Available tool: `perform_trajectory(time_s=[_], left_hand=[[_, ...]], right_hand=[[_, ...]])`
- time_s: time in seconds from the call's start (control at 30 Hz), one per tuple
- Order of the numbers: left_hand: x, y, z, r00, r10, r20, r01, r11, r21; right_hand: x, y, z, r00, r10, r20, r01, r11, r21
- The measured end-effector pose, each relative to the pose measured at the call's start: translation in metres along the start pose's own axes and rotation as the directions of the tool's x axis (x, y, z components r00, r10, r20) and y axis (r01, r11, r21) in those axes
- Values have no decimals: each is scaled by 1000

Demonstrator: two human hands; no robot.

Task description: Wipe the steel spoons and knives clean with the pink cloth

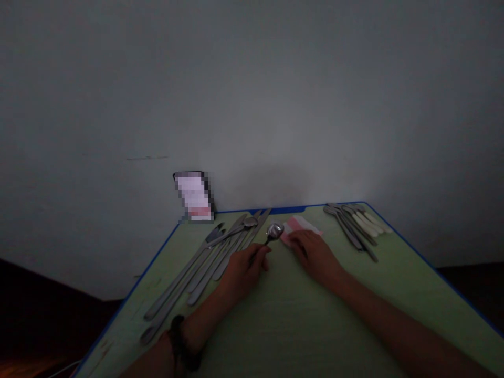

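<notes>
Spoon (274, 231) in the left hand (246, 270), just about at the centre of the frame, is what I have in my feed: its bowl points up and to the right, and the left fingers are closed round its handle. The right hand (317, 254) reaches in from the lower right, fingers bent down over a pink and white cloth (295, 223) that lies on the bench just right of the bowl; they touch it, but from this angle I can't tell whether they pinch it. I see a gap between the bowl and the right hand. Left of centre, a loose row of long silver cutlery (200, 293) slants across the pale green bench (315, 331), and another spoon (250, 222) lies over the top of the row. Right of centre, near the far edge, I get a second bunch of metal cutlery (348, 229), with some white-handled pieces (366, 223) on its right side. A phone (192, 194), its screen pixelated, leans on the grey wall (252, 105) at the bench's far left corner. I make out a dark bracelet (183, 344) on the left wrist, lower left of centre.
</notes>
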State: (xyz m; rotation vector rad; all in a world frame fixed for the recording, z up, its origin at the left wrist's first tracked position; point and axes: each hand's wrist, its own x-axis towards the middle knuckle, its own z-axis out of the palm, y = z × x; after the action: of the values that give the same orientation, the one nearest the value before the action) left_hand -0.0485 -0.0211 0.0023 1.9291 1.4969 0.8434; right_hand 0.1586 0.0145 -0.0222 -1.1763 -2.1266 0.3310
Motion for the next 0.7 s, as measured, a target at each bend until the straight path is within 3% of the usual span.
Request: perform_trajectory(time_s=[0.1,0.17,0.23,0.3,0.4,0.5,0.7], left_hand=[[0,1,-1,999,-13,-39,13,1000,14],[0,0,-2,997,-6,-81,7,1000,13],[0,-2,-2,994,-6,-109,6,1000,-2],[0,-5,-1,996,-17,-89,15,1000,-19],[1,-8,0,999,-19,-47,16,998,-64],[2,-7,0,1000,-22,-15,21,997,-73],[3,-1,-1,999,-29,40,30,1000,-11]], right_hand=[[0,7,-4,989,133,-70,-115,969,220],[0,13,-6,955,274,-112,-216,903,372],[4,19,-5,895,429,-119,-306,787,535],[12,21,1,852,524,-25,-348,599,721],[29,21,15,864,486,132,-315,317,895],[43,18,24,861,487,147,-223,103,969],[44,22,17,864,418,279,-268,-87,960]])
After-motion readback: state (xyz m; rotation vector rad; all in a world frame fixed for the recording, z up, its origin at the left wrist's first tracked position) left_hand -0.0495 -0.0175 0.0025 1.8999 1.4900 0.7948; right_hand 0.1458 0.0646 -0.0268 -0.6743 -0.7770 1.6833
